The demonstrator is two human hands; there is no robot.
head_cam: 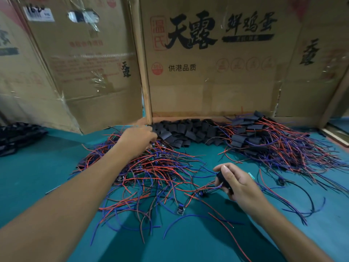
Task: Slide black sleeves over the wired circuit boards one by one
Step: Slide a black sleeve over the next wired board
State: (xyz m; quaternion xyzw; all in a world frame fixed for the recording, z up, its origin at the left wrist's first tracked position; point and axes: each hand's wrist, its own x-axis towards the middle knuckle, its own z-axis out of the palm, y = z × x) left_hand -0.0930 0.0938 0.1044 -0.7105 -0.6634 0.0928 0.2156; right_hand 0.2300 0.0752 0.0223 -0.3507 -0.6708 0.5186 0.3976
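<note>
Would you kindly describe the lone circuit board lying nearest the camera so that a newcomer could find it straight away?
Start at the big tangle of red and blue wires on the green table, below the left hand. Follow its near edge toward the camera to the small dark circuit board. Unlike the others, it lies alone on bare green, unsleeved.

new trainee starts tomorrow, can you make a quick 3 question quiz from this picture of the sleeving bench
1. True or false: the right hand holds a black sleeve.
2. Which pile is the left hand reaching toward? A) loose black sleeves B) finished sleeved boards C) cardboard box
3. Fill in: the table cover is ____ in colour.

Key: 1 true; 2 A; 3 teal
</note>
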